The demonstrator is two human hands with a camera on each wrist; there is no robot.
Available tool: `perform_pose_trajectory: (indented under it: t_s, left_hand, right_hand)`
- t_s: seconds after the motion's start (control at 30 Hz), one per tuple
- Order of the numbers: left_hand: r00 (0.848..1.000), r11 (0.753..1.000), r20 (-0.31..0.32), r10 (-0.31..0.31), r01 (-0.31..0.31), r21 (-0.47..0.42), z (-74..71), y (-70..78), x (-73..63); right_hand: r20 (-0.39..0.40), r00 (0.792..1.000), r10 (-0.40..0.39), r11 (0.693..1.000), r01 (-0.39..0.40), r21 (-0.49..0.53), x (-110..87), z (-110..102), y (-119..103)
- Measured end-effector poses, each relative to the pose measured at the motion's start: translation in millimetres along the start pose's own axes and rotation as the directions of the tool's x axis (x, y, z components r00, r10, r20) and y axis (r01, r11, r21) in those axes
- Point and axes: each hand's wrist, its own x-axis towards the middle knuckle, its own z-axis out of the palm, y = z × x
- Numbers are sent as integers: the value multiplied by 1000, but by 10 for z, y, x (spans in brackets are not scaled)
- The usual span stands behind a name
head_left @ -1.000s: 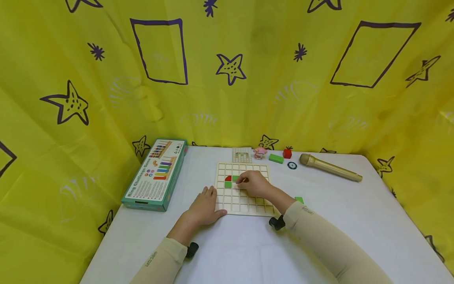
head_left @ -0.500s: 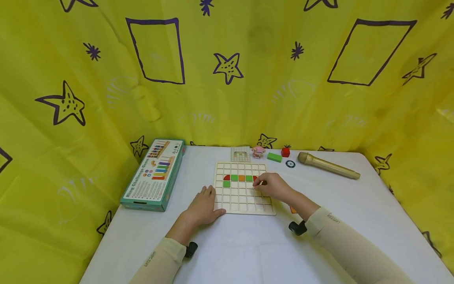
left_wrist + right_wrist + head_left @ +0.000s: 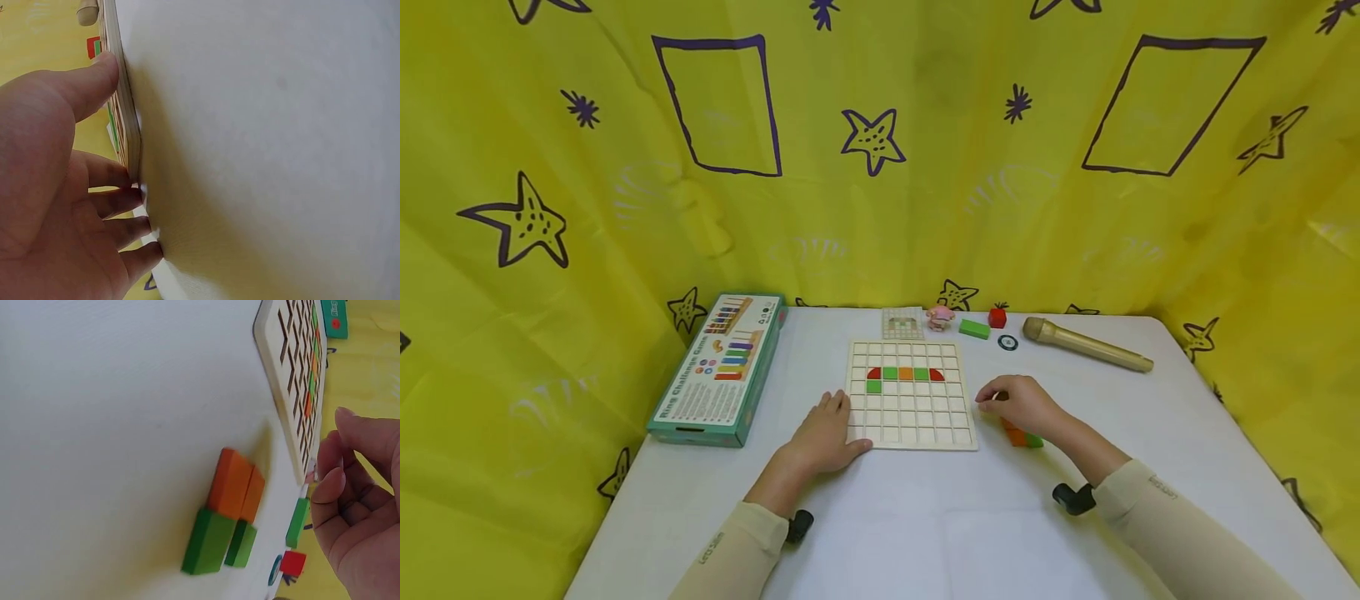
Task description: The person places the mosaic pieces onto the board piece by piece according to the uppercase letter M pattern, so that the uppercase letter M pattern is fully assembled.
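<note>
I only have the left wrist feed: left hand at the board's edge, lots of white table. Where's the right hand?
Observer: The head view shows the right hand beyond the board's right side.

Operator: Any loose pieces by it?

Observer: Four blocks are clustered on the table there, two orange blocks and two green blocks, clearest in the right wrist view.

Operator: Board's edge-on for me. What's on it?

Observer: From the head view, a row of five tiles, left to right red, green, orange, green, red, plus one green tile directly below its left end.
</note>
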Motion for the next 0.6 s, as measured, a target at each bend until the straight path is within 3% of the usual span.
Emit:
perform_pose_trajectory:
  t_s: [0.6]
  left_hand:
    - [1000, 1000, -6, -1, 0, -13, 11, -10, 9]
  right_hand:
    - [7, 999, 39, 999, -39, 26, -408, -54, 326]
